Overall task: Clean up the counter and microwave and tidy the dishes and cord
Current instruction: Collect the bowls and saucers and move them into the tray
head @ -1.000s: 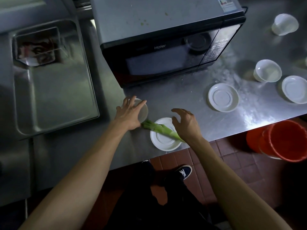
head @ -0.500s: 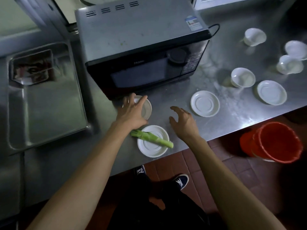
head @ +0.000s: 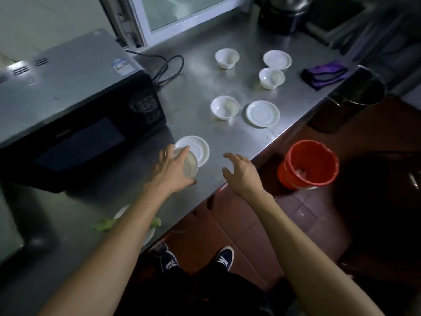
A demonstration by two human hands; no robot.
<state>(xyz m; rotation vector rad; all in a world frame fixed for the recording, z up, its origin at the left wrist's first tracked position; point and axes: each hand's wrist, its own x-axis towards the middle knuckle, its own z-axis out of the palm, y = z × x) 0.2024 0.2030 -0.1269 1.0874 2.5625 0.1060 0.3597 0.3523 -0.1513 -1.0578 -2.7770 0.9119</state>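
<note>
My left hand (head: 169,171) grips a small white bowl (head: 189,164), tilted, over the near edge of a white saucer (head: 198,147) on the steel counter (head: 205,87). My right hand (head: 242,173) hovers open near the counter's front edge, holding nothing. Under my left forearm lies another saucer (head: 149,236) with a green vegetable stalk (head: 106,224), partly hidden. A black microwave (head: 75,115) stands on the left, its black cord (head: 168,67) looped behind it. Further back sit three white bowls (head: 224,107) (head: 272,77) (head: 227,57) and two saucers (head: 262,113) (head: 277,59).
A purple-and-black cloth (head: 323,73) lies at the counter's far right. On the floor to the right stand a red bucket (head: 309,164) and a tall metal pot (head: 348,99). A window (head: 182,10) runs behind the counter.
My left hand has lifted the small bowl and carried it right, over the neighbouring saucer. The view swung right, so the saucer with the stalk now lies under my left forearm.
</note>
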